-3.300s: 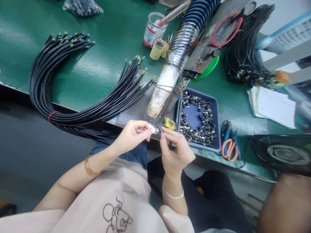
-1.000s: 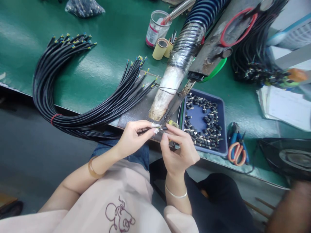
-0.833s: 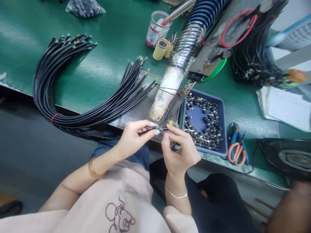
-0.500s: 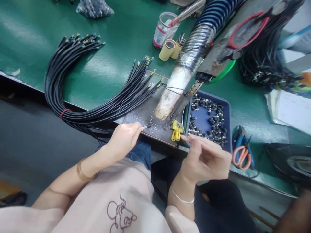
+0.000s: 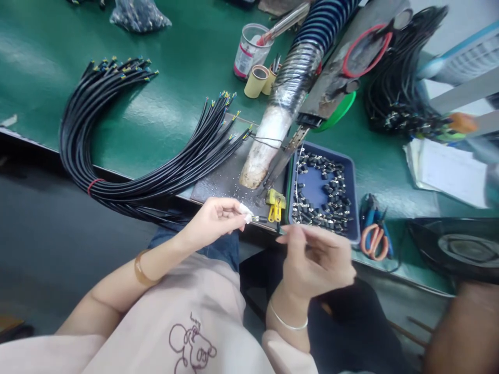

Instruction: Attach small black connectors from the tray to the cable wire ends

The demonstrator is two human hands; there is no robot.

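Observation:
My left hand [image 5: 216, 221] is closed in a pinch on the tip of a thin black cable, whose small metal end [image 5: 257, 219] pokes out past my taped fingertip. My right hand [image 5: 317, 257] sits just right of it at the bench edge, fingers curled together around something small that I cannot make out. A yellow clip [image 5: 275, 203] lies on the grey metal plate [image 5: 218, 182] just beyond both hands. A blue tray [image 5: 349, 200] of several small black connectors stands to the right of the clip.
A big bundle of black cables [image 5: 117, 176] arcs across the green bench [image 5: 163, 104] at left. A foil-wrapped hose [image 5: 280, 114] slants down to the plate. Orange-handled scissors [image 5: 372, 239], tape rolls [image 5: 255, 80], a jar [image 5: 247, 49] and papers [image 5: 448, 169] lie around.
My right hand drew away from the left toward the blue tray and has curled at the bench edge. My left hand kept its pinch on the cable tip.

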